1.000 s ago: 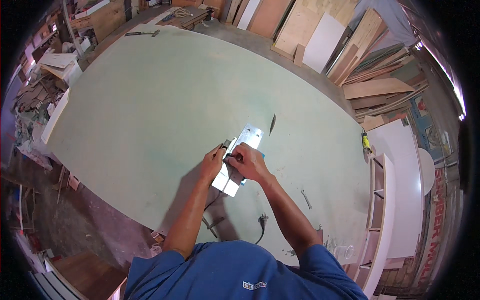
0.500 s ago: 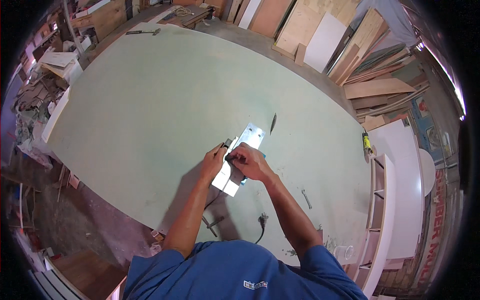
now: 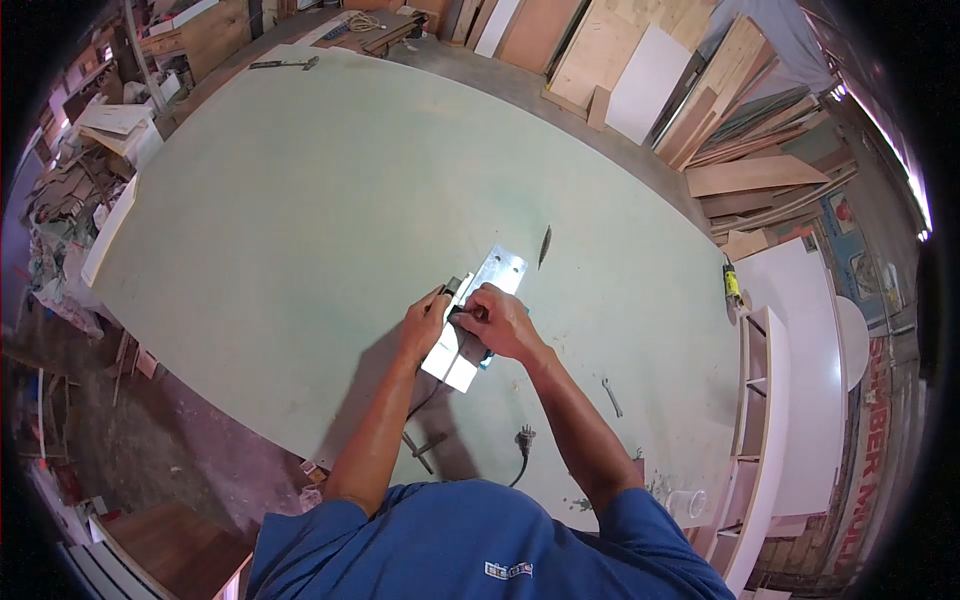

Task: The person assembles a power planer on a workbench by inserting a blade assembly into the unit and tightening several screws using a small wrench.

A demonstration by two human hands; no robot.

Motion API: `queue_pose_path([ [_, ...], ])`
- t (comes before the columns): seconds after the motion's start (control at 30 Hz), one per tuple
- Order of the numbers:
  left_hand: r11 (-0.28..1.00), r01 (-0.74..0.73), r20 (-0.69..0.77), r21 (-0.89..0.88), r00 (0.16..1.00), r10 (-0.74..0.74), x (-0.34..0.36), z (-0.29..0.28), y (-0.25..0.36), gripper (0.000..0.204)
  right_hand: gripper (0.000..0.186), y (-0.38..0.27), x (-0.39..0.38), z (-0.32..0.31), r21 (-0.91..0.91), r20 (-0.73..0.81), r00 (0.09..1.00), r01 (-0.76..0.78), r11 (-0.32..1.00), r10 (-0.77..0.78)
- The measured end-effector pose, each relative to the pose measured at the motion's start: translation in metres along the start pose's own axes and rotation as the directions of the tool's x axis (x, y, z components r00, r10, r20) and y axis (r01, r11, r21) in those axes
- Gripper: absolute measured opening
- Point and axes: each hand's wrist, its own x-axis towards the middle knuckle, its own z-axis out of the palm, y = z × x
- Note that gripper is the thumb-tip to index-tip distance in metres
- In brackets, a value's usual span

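A tool with a shiny metal plate (image 3: 500, 265), a blue edge and a cord (image 3: 430, 398) lies in front of me at mid-table. My left hand (image 3: 425, 322) is closed on its left side, against a dark metal part (image 3: 451, 287). My right hand (image 3: 497, 322) is bent over the plate, fingers pinched on a small black piece (image 3: 457, 313), largely hidden by them. Above the plate lies a dark pointed piece (image 3: 545, 247); below it are a black plug (image 3: 525, 439) and a T-shaped dark tool (image 3: 420, 454).
The green tabletop (image 3: 300, 200) carries a hammer (image 3: 285, 64), a wrench (image 3: 612, 397), a clear cup (image 3: 686, 503) and a yellow-labelled tool (image 3: 732, 285). White shelving (image 3: 770, 430) stands at the right. Boards (image 3: 590, 50) lean beyond the table; scrap (image 3: 70, 210) piles at the left.
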Motion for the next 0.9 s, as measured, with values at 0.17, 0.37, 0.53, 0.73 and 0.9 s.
queue_pose_path([
  [0.17, 1.0, -0.02, -0.01, 0.006, 1.0, 0.02, 0.001, 0.002, -0.001, 0.056, 0.017, 0.007, -0.002, 0.0, 0.079, -0.009, 0.993, 0.12, 0.99, -0.12],
  [0.37, 1.0, 0.002, -0.016, 0.01, 1.0, -0.001, 0.001, 0.001, -0.002, 0.055, 0.016, 0.002, -0.001, 0.001, 0.004, -0.014, 1.0, 0.002, 1.0, -0.002],
  [0.53, 0.999, 0.042, 0.013, 0.021, 0.999, -0.042, -0.001, 0.002, 0.004, 0.055, 0.016, 0.008, -0.001, 0.001, 0.047, -0.023, 0.995, 0.1, 0.994, -0.099],
  [0.73, 0.999, 0.036, -0.012, 0.009, 0.999, -0.036, -0.004, -0.001, 0.008, 0.052, 0.016, 0.0, 0.001, 0.002, -0.017, -0.033, 0.997, 0.067, 0.998, -0.067],
  [0.9, 0.999, -0.002, -0.011, 0.052, 1.0, 0.003, -0.001, -0.002, 0.003, 0.052, 0.017, 0.006, 0.002, 0.001, 0.036, -0.012, 0.99, 0.143, 0.989, -0.142],
])
